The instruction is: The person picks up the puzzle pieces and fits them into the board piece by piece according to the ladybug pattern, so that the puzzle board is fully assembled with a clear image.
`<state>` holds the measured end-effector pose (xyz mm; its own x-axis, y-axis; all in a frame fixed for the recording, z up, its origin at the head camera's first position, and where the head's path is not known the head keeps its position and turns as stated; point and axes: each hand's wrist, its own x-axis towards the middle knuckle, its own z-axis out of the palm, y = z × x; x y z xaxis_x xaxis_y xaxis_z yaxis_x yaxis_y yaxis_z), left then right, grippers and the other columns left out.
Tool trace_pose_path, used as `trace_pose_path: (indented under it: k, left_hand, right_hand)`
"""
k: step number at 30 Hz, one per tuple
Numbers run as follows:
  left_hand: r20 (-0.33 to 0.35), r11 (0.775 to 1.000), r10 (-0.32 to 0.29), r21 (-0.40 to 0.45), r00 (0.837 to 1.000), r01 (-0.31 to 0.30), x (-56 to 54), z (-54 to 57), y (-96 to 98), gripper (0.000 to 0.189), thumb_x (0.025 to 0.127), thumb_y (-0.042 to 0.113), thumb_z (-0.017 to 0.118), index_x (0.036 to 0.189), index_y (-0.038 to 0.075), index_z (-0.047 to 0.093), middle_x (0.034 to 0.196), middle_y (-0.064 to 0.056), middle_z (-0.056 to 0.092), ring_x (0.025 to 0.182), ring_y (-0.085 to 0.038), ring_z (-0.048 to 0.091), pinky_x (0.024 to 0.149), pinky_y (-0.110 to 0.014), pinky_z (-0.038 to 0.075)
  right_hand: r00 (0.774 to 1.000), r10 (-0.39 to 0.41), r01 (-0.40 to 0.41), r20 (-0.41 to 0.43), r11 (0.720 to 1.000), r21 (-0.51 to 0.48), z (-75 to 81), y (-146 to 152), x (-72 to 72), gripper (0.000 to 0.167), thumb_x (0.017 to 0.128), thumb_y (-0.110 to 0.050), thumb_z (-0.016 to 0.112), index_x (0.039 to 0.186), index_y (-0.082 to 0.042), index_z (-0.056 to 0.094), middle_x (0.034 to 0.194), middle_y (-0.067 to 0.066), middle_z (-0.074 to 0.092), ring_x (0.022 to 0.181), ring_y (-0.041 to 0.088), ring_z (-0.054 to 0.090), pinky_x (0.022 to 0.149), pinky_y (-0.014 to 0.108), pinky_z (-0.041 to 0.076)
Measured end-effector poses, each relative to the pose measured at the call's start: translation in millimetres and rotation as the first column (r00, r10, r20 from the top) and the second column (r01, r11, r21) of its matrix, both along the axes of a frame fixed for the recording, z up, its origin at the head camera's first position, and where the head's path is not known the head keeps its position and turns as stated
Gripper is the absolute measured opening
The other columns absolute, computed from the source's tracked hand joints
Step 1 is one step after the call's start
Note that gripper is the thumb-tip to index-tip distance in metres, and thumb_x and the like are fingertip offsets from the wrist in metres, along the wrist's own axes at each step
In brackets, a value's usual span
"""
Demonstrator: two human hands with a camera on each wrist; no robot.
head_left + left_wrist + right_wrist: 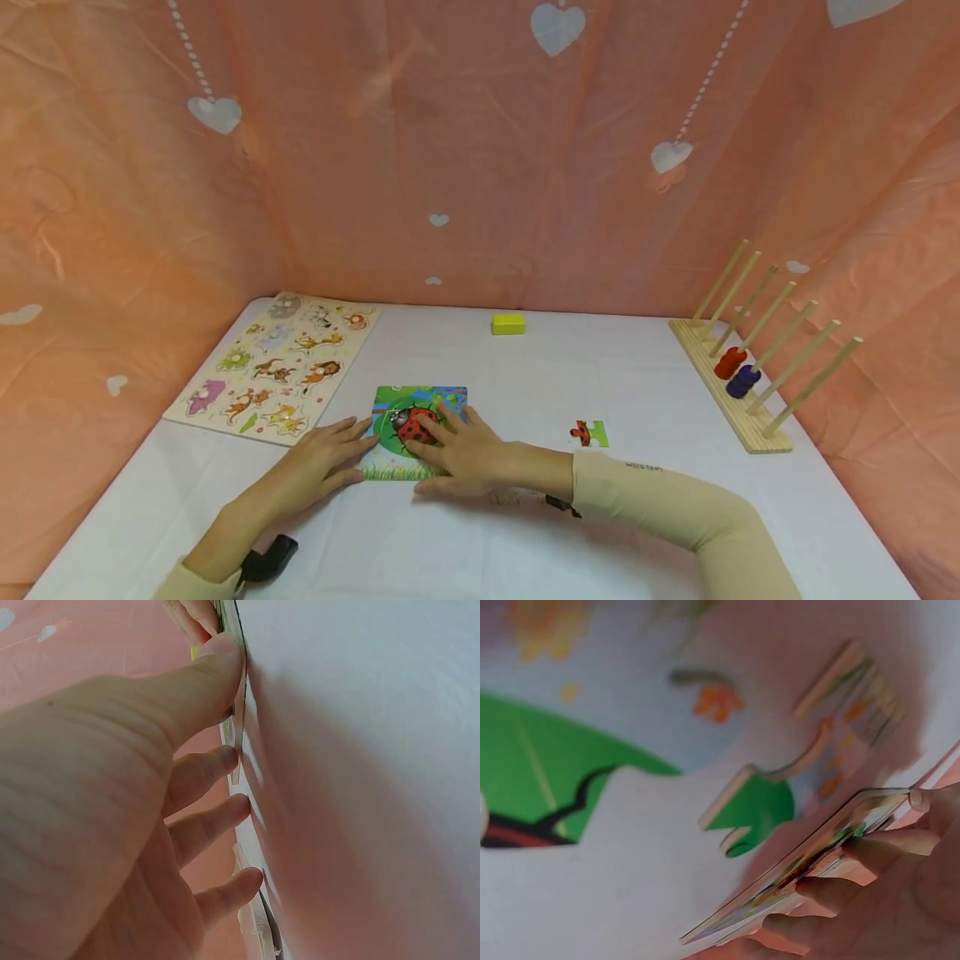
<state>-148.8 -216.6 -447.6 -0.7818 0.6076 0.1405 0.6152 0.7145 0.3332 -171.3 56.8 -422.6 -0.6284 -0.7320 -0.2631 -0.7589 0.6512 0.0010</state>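
Observation:
A ladybug picture puzzle (405, 425), square with a green and blue scene, lies flat on the white table. My left hand (318, 467) rests at its left edge, its spread fingers and thumb touching the side; in the left wrist view the thumb (214, 675) lies against the thin edge. Across the picture's right half, my right hand (468, 454) lies with fingers spread, covering part of the ladybug. The right wrist view shows those fingers (825, 892) on the puzzle's surface. Near that wrist lie a green loose piece (761, 810) and a flower-patterned piece (855, 712).
To the right lies a red and green puzzle piece (590, 433). A wooden animal peg board (277, 367) is at the left. A yellow block (508, 324) sits at the back. At the right stands a wooden rack of pegs (768, 437) with red and blue rings.

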Motion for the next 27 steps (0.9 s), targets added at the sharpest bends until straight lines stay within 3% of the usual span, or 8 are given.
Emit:
trace_pose_path:
  k: [11, 20, 27]
  left_hand:
    - [0.027, 1.0, 0.008, -0.008, 1.0, -0.007, 1.6, 1.7, -1.0, 0.048, 0.093, 0.025, 0.07, 0.135, 0.004, 0.062, 0.15, -0.02, 0.046, 0.136, -0.047, 0.042, 0.104, -0.067, 0.035]
    - [0.003, 1.0, -0.012, 0.006, 1.0, 0.012, 1.1, 2.1, -1.7, 0.047, 0.094, 0.027, 0.068, 0.134, 0.002, 0.063, 0.147, -0.023, 0.047, 0.133, -0.049, 0.043, 0.101, -0.069, 0.036]
    - [0.021, 1.0, -0.004, 0.006, 1.0, 0.004, 1.0, 1.3, -1.1, 0.047, 0.094, 0.027, 0.068, 0.135, 0.004, 0.062, 0.148, -0.022, 0.047, 0.135, -0.048, 0.042, 0.102, -0.069, 0.035]
  right_hand:
    - [1.0, 0.024, -0.024, -0.019, 1.0, 0.004, 1.9, 3.1, -2.1, 0.074, 0.099, -0.067, 0.034, 0.16, -0.025, 0.024, 0.167, 0.006, 0.012, 0.152, 0.035, 0.005, 0.118, 0.06, 0.016]
    - [1.0, 0.022, -0.022, -0.018, 1.0, 0.019, 6.3, 5.9, 2.9, 0.073, 0.099, -0.065, 0.037, 0.157, -0.022, 0.032, 0.164, 0.005, 0.022, 0.152, 0.033, 0.005, 0.118, 0.06, 0.016]
    - [0.999, -0.018, 0.019, 0.032, 0.998, -0.055, 6.7, 15.2, -5.6, 0.069, 0.101, -0.06, 0.038, 0.157, -0.02, 0.033, 0.165, 0.008, 0.018, 0.152, 0.032, 0.008, 0.118, 0.061, 0.015]
